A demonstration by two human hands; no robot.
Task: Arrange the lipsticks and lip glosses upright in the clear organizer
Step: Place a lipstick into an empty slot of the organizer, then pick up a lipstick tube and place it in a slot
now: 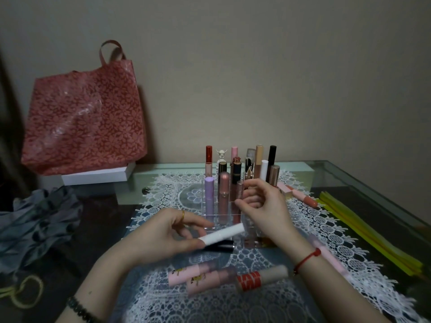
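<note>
Head view. The left hand [163, 236] is closed on two tubes at once: a white tube [224, 234] pinched between thumb and fingers, lying near horizontal, and a black tube [219, 248] tucked just beneath it against the palm. The right hand [261, 206] hangs just beyond the white tube's free end, fingers curled loosely and parted, holding nothing I can make out.

Directly beyond both hands stands the clear organizer [224, 217], a gridded acrylic block with thin see-through walls. Its far cells hold upright tubes, among them a lilac tube [209, 194] and a rose metallic tube [224, 194]; the cells nearest the hands appear vacant.

Below the wrists, three tubes lie flat and touching: two pink tubes [200, 278] and a red-banded tube [263, 277]. A coral-tipped tube [300, 197] lies beyond the right hand.

Handling judgement: these are light, rigid, smooth plastic cylinders, likely slippery and apt to roll on the lace mat [314, 241] or the glass worktop [349, 176]. Best gripped mid-barrel, then turned vertical and lowered cap-up. The organizer looks light; a knock could shift it or topple its contents.
</note>
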